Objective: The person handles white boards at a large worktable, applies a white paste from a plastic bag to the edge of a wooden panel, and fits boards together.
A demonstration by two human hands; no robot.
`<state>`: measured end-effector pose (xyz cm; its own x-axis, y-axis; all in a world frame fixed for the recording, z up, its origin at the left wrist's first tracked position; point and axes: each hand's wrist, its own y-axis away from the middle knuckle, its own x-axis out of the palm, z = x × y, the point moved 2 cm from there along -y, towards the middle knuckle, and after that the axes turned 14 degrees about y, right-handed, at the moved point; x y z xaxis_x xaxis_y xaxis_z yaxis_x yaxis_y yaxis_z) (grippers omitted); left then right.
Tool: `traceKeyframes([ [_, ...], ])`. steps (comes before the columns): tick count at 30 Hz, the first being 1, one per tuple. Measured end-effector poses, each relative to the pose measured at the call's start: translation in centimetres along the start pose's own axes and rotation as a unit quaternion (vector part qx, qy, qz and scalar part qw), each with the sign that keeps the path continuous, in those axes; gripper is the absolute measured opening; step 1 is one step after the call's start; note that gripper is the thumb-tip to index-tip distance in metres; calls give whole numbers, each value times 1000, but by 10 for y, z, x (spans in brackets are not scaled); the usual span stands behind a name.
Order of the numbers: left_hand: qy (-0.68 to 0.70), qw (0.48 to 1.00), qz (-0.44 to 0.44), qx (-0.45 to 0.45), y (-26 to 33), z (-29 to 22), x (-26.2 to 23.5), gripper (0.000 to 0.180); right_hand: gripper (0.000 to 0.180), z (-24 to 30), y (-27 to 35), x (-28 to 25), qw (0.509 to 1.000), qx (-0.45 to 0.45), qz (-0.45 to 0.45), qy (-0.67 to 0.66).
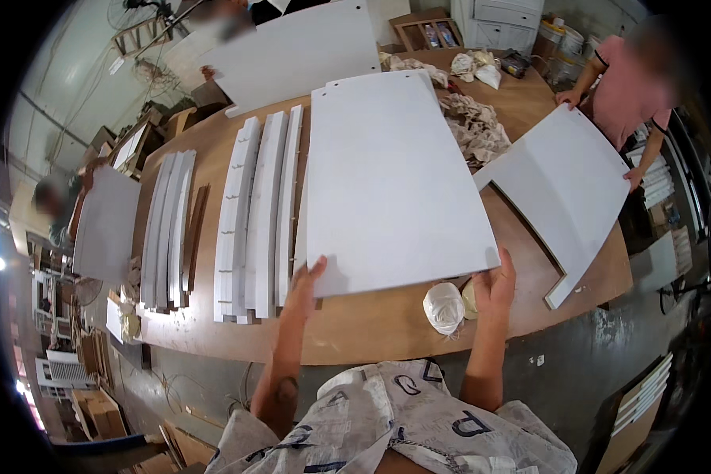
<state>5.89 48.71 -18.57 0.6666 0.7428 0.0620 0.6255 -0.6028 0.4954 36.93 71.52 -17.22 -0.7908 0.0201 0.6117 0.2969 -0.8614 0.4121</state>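
A large white panel [395, 182] stretches away from me over the wooden table, its near edge lifted. My left hand [302, 286] grips its near left corner, the thumb on top. At the near right corner my right hand [494, 280] holds the same panel, fingers mostly beneath it. Just under that edge lies a white cloth bundle [444, 308], close to my right hand. Left of the panel, long white strips [237, 221] with small pegs along their edges lie side by side.
Across the brown table [355, 336], people handle other white panels: one on the right with a panel [569, 189], one at the left with a panel [109, 221], one at the far side with a panel [300, 55]. Rumpled rags [474, 130] and more white strips [166, 229] lie there.
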Motion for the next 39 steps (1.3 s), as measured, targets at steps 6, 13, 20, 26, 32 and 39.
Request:
traceKeyframes([
  [6,252,944,160,-144,88,52,64,42,38,-38,47,-8,995,-50,-53,-68],
  [13,-508,834,156,150,144,13,86,63,38,-53,89,-61,998,-24,-61,2],
  [20,-465,571,483,473,147,88,129,72,39,-99,143,-105,999,-12,-14,-33],
  [26,-470,551,477,498,101,84,110,67,40,-125,218,-129,991,-79,-102,-17],
  [32,-583,665,179,431,-118,-16,90,63,41,-129,274,-151,981,-101,-164,-13],
  [39,-559,764,171,273,-218,-106,79,73,49,-123,310,-145,933,-98,-338,67],
])
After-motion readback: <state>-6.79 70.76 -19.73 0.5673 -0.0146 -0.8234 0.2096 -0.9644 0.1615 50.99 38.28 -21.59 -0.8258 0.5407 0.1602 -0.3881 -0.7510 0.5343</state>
